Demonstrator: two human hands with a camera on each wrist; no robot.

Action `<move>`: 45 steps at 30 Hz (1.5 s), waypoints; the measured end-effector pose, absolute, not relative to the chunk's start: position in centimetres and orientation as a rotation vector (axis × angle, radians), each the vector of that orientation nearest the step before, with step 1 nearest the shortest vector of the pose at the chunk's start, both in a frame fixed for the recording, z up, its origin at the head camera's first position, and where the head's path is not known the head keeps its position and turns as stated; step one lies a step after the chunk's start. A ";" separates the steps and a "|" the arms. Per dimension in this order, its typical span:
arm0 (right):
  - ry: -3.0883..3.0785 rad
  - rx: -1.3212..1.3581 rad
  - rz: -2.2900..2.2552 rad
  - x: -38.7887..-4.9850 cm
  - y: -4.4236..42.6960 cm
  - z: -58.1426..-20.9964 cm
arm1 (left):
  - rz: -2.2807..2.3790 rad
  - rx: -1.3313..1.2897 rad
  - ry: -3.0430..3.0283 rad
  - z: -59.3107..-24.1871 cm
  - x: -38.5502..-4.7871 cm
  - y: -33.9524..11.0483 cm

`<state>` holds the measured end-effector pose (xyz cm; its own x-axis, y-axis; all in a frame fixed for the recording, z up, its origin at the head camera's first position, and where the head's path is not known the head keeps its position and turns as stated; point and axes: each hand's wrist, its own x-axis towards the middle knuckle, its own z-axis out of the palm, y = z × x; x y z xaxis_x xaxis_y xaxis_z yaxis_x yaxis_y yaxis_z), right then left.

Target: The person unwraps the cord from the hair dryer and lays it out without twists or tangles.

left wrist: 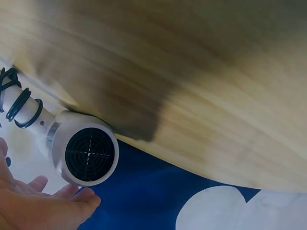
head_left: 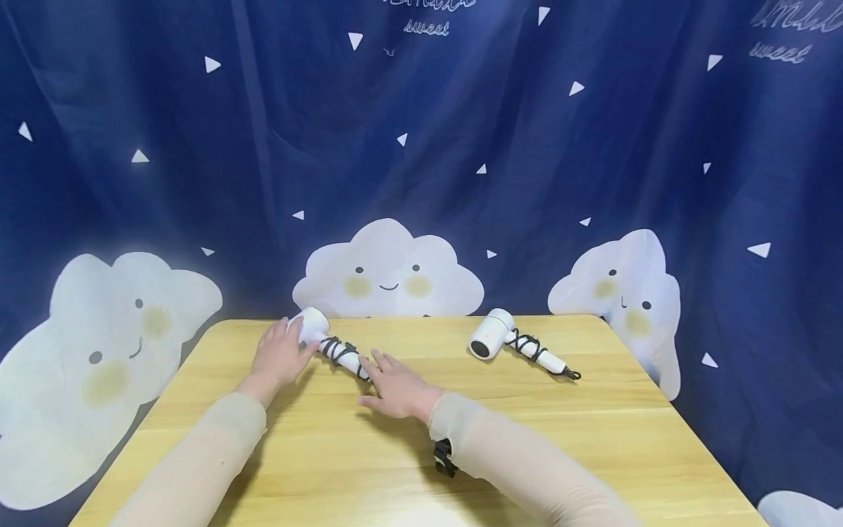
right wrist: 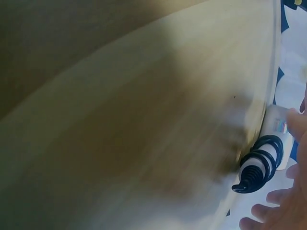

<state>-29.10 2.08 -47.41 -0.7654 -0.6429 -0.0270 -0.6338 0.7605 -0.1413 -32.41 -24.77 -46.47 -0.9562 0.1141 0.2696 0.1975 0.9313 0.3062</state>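
I'm seeing a white hair dryer (head_left: 317,325) lying near the worktop's (head_left: 329,454) far-left corner; a careless nudge could be rolling its barrel (left wrist: 61,152) over the far edge, or its wound cord (head_left: 339,350) could be snagging fingers. The left hand (head_left: 279,356) is resting loosely spread against the barrel; the right hand (head_left: 399,388) is hovering splayed by the handle's (head_left: 350,361) end, contact unclear.

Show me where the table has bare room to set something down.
The table is bare between the left sleeve and right sleeve, and from the right sleeve to the right edge, in front of the right dryer. A gap also separates the right hand from that dryer. Crowded: far left, with left hand and right at the left dryer.
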 end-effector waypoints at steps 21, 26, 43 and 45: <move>2.903 -1.038 -0.268 -29.5 1.3 -48.0 | -0.563 -0.128 -2.877 -47.6 -34.0 -25.3; 2.907 -1.040 -0.350 -29.8 0.7 -48.2 | -0.575 -0.080 -2.893 -47.7 -34.1 -25.4; 3.040 -0.871 -0.435 -31.0 -1.4 -48.3 | -0.686 0.023 -2.900 -47.7 -35.3 -25.5; 3.058 -0.865 -0.418 -31.0 -1.6 -48.4 | -0.698 0.025 -2.921 -47.5 -35.3 -25.6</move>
